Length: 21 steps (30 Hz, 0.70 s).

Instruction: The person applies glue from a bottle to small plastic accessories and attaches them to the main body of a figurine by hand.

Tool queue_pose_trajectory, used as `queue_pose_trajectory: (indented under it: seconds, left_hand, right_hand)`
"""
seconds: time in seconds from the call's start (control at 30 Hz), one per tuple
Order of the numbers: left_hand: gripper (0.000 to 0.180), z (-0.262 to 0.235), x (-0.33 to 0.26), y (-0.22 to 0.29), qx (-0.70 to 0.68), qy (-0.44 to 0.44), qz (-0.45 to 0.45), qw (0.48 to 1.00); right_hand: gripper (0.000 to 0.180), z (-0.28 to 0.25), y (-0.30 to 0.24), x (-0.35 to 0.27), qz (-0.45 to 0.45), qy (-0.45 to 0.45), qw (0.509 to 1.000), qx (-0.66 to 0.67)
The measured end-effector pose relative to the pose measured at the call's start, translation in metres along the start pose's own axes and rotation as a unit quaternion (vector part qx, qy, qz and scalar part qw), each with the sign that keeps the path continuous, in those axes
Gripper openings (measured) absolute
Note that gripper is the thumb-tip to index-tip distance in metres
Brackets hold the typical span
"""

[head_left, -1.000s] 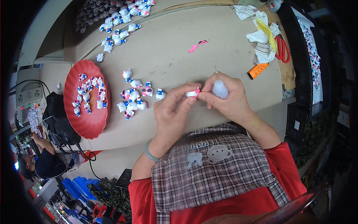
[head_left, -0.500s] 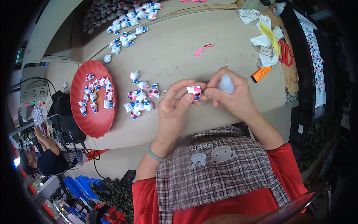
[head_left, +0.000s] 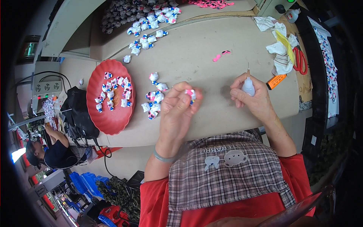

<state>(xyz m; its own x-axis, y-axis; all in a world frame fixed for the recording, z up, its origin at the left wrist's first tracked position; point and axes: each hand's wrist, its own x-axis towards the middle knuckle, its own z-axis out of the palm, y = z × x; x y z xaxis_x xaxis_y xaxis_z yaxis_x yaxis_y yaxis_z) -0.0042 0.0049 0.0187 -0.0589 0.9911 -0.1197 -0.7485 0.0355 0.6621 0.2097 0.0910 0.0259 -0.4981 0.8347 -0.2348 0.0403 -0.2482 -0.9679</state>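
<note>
We hold a small white, pink and blue figurine (head_left: pixel 191 96) up in our left hand (head_left: pixel 178 108), pinched between the thumb and the curled fingers, which partly cover it. To the right of that hand, well apart from it, our right hand (head_left: pixel 252 92) is closed around a pale squeeze bottle (head_left: pixel 248 87), whose thin needle tip (head_left: pixel 248 67) points away from us, past the fingers. Beyond and between the two hands, two small pink pieces (head_left: pixel 216 58) lie on the table (head_left: pixel 204 125). Just left of our left hand sits a loose group of similar figurines (head_left: pixel 154 96), and farther left a red scalloped tray (head_left: pixel 94 119) holds more of them. Well beyond the left hand, another cluster of figurines (head_left: pixel 153 23) is gathered near a heap of pink pieces (head_left: pixel 211 3). Just beyond and to the right of our right hand lies an orange box-like item (head_left: pixel 276 81), with a striped white cloth (head_left: pixel 283 65) and red-handled scissors (head_left: pixel 300 60) farther out. Nearer to us than both hands is our checked apron (head_left: pixel 227 185); far left of the left hand, past a black bag (head_left: pixel 77 115), another person (head_left: pixel 56 153) sits.
</note>
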Motion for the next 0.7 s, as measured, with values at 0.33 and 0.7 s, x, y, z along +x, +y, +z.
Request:
queue_pose_trajectory:
  seconds: [0.33,0.7]
  left_hand:
    - [0.027,-0.001,0.013,0.059,0.72,0.016,0.156,0.676]
    - [0.023,-0.026,0.094,0.084,0.835,0.108,0.3,0.449]
  right_hand:
    - [0.007,-0.009,0.005,0.0,0.011,0.005,1.0,-0.011]
    - [0.007,-0.007,0.004,0.001,0.008,-0.011,1.0,-0.003]
